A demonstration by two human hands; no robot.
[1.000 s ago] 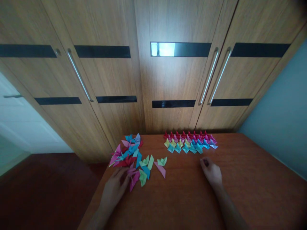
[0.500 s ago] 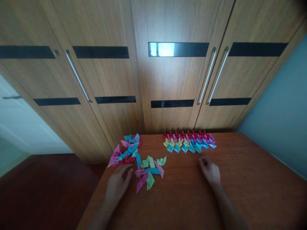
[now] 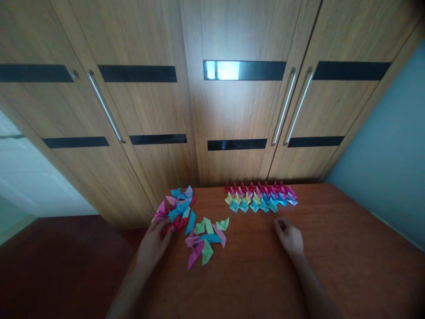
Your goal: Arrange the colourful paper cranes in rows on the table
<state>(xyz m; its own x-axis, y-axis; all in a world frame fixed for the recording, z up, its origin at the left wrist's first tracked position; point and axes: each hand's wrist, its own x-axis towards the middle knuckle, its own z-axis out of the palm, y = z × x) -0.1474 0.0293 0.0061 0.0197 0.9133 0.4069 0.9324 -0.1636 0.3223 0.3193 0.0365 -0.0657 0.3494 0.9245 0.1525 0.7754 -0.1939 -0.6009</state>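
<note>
My left hand is at the near edge of a heap of colourful origami paper pieces, thumb and fingers apart beside a red folded piece. Its fingertips partly hide pink and red paper, and whether they touch it I cannot tell. A looser group of green, pink and blue pieces lies right of this hand, among them a green folded piece and a blue strip. My right hand rests on the table, fingers curled to the thumb, with nothing visible in them. Just beyond it stand neat rows of origami pieces.
The reddish-brown wooden table reaches back to a wooden wardrobe with long metal handles. A blue wall borders the right side. Left of the table are a dark red floor and a white door.
My left hand has moved left and slightly forward to the heap. The blue piece at the heap's right edge lies at a different angle. My right hand has stayed nearly still.
</note>
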